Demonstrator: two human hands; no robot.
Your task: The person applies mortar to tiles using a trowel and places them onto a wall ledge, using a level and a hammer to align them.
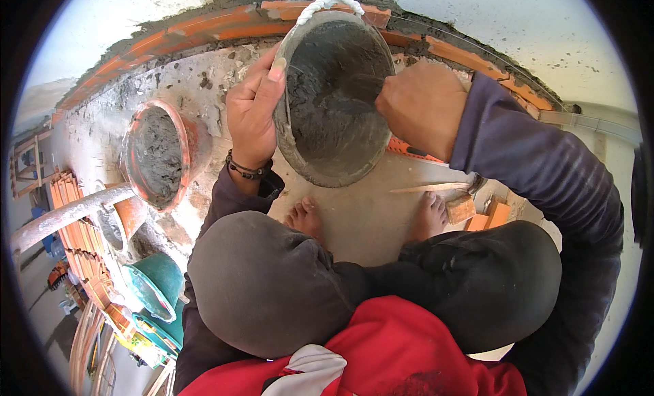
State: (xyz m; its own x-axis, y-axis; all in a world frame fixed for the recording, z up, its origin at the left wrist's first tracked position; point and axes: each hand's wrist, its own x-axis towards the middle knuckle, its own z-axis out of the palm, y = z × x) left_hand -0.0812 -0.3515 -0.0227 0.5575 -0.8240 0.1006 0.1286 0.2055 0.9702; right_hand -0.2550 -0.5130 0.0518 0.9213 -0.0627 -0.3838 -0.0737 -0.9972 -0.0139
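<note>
A grey bucket [340, 174] is tilted up in front of me, with wet grey mortar [327, 75] coating its inside. My left hand [255, 99] grips its left rim, thumb over the edge. Wrapped white material covers the bucket's handle [331, 2] at the far side. My right hand [419, 106] is closed in a fist at the right rim, around what looks like a trowel [368, 86]. Its dark, mortar-smeared blade reaches into the bucket; the fist hides its handle.
An orange-rimmed bucket of mortar [158, 157] stands left, near a pole [71, 215]. Green buckets [153, 287] and stacked bricks [82, 232] lie further left. A course of orange bricks [204, 29] runs along the far wall. Brick pieces [461, 209] and a wooden-handled tool [429, 187] lie by my right foot.
</note>
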